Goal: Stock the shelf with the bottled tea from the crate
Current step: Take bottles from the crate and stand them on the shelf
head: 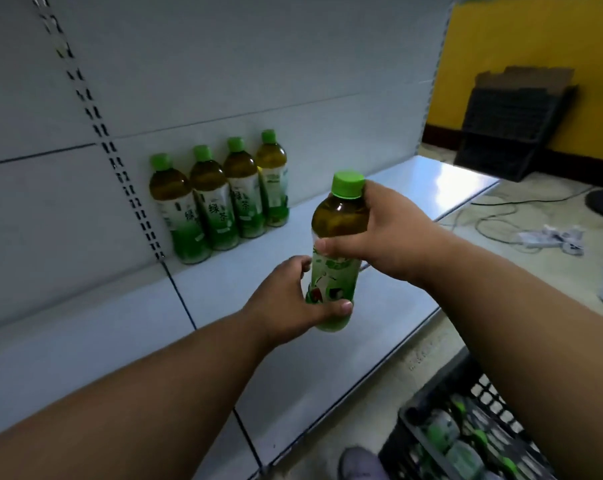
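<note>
I hold a green-capped bottle of tea (338, 216) upright above the white shelf (379, 306). My right hand (383, 230) grips its neck and shoulder. My left hand (293, 299) wraps around its lower end, thumb across the label. Several matching tea bottles (220, 199) stand in a row against the shelf's back panel, to the left of the held one. The black plastic crate (466, 434) sits on the floor at the bottom right with several more bottles lying inside.
A slotted upright (120, 161) runs down the back panel left of the row. A dark rack (511, 129) leans on the yellow wall at the far right. Cables and a power strip (549, 237) lie on the floor. A shoe (358, 462) shows beside the crate.
</note>
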Tool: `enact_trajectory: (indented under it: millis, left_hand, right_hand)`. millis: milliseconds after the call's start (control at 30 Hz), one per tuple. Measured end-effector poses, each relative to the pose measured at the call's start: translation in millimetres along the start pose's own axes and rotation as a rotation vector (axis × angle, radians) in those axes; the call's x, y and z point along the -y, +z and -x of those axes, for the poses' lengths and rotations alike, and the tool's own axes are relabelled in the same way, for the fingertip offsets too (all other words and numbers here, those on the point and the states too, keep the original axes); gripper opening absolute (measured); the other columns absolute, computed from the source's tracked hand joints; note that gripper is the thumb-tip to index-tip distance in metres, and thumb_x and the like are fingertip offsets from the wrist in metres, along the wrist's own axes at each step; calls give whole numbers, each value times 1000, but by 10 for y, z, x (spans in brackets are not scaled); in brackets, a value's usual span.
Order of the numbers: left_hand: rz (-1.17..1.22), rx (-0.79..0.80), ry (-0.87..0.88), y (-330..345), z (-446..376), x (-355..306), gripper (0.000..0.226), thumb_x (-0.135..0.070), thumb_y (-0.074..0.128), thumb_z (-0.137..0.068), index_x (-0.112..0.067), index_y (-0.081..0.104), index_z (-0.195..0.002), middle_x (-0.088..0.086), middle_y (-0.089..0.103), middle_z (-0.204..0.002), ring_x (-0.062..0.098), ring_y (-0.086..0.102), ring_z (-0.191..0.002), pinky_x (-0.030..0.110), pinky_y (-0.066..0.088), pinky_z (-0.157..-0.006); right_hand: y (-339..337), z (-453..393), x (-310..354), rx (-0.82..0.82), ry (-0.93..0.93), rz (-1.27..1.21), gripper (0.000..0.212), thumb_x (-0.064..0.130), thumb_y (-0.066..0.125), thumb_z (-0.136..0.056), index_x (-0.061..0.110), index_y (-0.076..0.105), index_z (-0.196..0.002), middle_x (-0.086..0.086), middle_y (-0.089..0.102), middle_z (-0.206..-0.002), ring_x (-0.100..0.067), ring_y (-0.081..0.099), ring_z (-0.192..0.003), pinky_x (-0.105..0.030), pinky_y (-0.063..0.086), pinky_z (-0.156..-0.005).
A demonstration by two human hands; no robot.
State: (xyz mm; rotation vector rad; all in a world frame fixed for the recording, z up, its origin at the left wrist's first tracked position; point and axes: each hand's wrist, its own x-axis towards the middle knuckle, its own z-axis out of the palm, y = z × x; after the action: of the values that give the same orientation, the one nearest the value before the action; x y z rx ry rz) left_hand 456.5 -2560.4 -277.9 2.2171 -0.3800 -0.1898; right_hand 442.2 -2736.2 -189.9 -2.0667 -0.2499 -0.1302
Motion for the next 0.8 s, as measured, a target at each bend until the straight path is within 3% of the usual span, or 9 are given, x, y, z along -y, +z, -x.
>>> enact_trajectory:
  millis: [133, 300, 500, 600, 700, 800]
  left_hand:
    - [-124, -80, -39, -8, -541, 312, 116, -87, 66, -48, -28, 42, -144, -4, 47, -147, 15, 45, -131, 44, 44, -105]
    - [-255, -111, -58, 47, -1175, 523, 111, -77, 71, -61, -21, 34, -149, 6, 41, -152, 21, 36, -138, 40, 33, -113]
    - [-425, -214, -202, 229, -1660, 733, 111, -79, 56, -75, -16, 13, -157, 7, 14, -164, 24, 13, -150, 38, 13, -121]
    - [-524, -229, -243, 335, -1746, 756, 111, -83, 39, -78, -14, 4, -158, 8, 2, -166, 24, 1, -151, 36, -3, -119]
    - [-653, -222, -212, 401, -1756, 765, 112, -86, 23, -76, -12, -4, -157, 10, -10, -166, 22, -10, -151, 36, -13, -117]
    - [-669, -215, -211, 405, -1753, 766, 110, -84, 19, -77, -13, -8, -156, 8, -15, -165, 19, -15, -150, 37, -12, -120]
  right_hand:
    - [95, -656, -222, 20, -22, 45, 42, 28, 89, -64, 34, 60, -94, 29, 68, -88, 9, 65, -81, -6, 49, -58]
    - [131, -1397, -569, -9, 5, 47, 45, 22, 89, -64, 28, 62, -99, 8, 72, -93, -9, 69, -88, -38, 58, -81]
    - [86, -2030, -853, -94, 7, 9, 49, 25, 87, -61, 21, 62, -103, -4, 71, -103, -23, 69, -95, -48, 57, -86]
    - [74, -2192, -940, -138, -8, 171, 65, 40, 87, -59, 24, 58, -115, -4, 65, -110, -25, 64, -98, -47, 56, -85]
    - [116, -2187, -1102, -253, 0, 171, 73, 45, 86, -65, 28, 50, -126, 4, 66, -111, -18, 64, -97, -39, 56, -79]
    - [231, -2092, -1285, -309, 40, 107, 62, 45, 85, -69, 29, 48, -117, 9, 62, -109, -16, 63, -98, -26, 51, -68]
